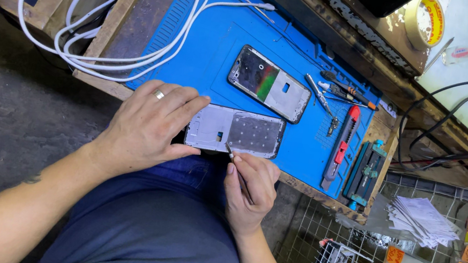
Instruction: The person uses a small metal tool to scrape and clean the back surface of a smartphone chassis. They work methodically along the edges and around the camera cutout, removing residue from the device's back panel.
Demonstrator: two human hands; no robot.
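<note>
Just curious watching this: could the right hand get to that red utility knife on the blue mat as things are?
Probably yes. The red utility knife lies in the open on the blue mat, with nothing between it and the right hand, though that hand holds a thin tool.

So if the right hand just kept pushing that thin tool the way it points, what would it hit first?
The right hand aims its thin tool up and slightly left. Its tip already sits at the near edge of the phone frame, so that comes first. Further along would likely be the second phone part, though depth is unclear.
</note>
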